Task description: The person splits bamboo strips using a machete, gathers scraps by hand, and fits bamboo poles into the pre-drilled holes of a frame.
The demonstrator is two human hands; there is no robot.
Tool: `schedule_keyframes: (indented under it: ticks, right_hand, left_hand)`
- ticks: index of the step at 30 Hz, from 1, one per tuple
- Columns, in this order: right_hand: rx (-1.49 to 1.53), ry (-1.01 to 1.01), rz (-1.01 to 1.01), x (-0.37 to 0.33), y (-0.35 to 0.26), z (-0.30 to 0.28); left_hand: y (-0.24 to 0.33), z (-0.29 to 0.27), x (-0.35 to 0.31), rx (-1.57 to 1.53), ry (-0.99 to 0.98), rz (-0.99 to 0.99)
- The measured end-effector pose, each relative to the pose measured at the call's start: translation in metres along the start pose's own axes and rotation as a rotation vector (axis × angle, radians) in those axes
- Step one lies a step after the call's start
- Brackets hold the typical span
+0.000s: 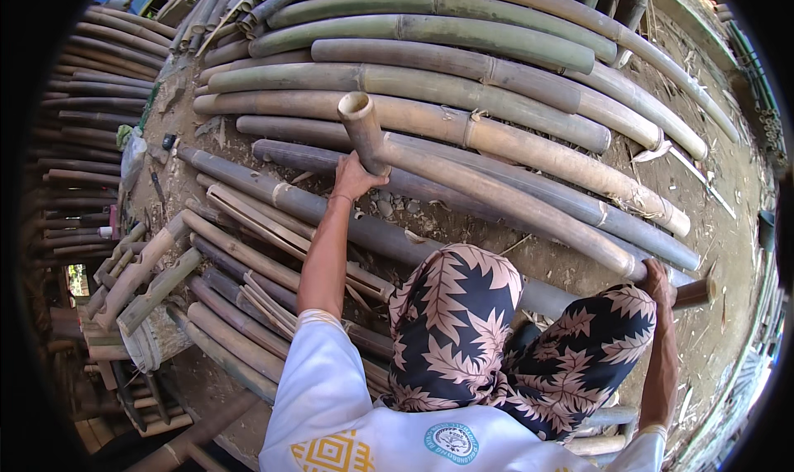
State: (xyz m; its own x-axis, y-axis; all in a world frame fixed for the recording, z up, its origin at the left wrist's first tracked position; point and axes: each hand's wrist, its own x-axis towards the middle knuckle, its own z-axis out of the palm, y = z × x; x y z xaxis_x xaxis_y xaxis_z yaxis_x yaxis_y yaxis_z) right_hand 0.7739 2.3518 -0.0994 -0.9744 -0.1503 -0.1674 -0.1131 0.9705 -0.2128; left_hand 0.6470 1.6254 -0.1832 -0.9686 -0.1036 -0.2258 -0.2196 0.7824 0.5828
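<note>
Across my lap and the ground ahead stretches a long tan bamboo pole [513,195], joined at its left end to a short, thick bamboo crosspiece [361,126] with a hollow open top. My left hand [357,178] is closed around the lower part of that crosspiece. At the pole's far right end, beside my knee, my right hand [658,280] grips the joint. A second short bamboo piece [696,293], darker brown, sticks out to the right from under it. The right fingers are partly hidden.
Several thick bamboo poles [488,125] lie side by side on the dirt ahead. A grey pole [385,234] runs beneath my knees. Cut and notched bamboo pieces [145,269] are stacked at the left, near a pale plastic bag [132,159]. More poles [78,154] fill the far left.
</note>
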Motion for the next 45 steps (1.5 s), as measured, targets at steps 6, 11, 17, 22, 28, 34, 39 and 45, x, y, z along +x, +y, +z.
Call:
schedule_keyframes:
  ticks: [6, 11, 17, 22, 28, 34, 39, 45]
  right_hand:
    - [-0.279, -0.03, 0.149, 0.0, -0.033, -0.007]
    - [-0.402, -0.125, 0.406, -0.015, -0.03, 0.013]
    - [-0.368, -0.017, 0.35, 0.002, -0.06, -0.014]
    - [-0.47, 0.025, 0.356, 0.003, -0.091, -0.034]
    - [-0.518, -0.177, 0.489, -0.013, -0.048, 0.023]
    - [-0.345, 0.151, 0.337, -0.004, -0.053, -0.072]
    - [-0.033, -0.098, 0.45, 0.016, -0.054, -0.094]
    - [-0.113, -0.072, 0.214, 0.034, -0.1, -0.124]
  left_hand:
    - [0.003, 0.006, -0.004, -0.158, -0.017, 0.02]
    - [-0.001, 0.007, 0.009, -0.119, -0.113, 0.215]
    - [-0.028, 0.017, 0.003, -0.22, -0.006, 0.18]
    - [-0.036, 0.015, 0.008, -0.268, -0.038, 0.159]
    - [-0.007, 0.013, 0.01, -0.206, -0.026, 0.154]
    - [0.078, -0.067, 0.018, -0.728, -0.07, 0.244]
    - [0.093, -0.114, 0.051, -0.463, -0.076, 0.304]
    - [0.06, -0.111, 0.023, -0.205, 0.079, 0.159]
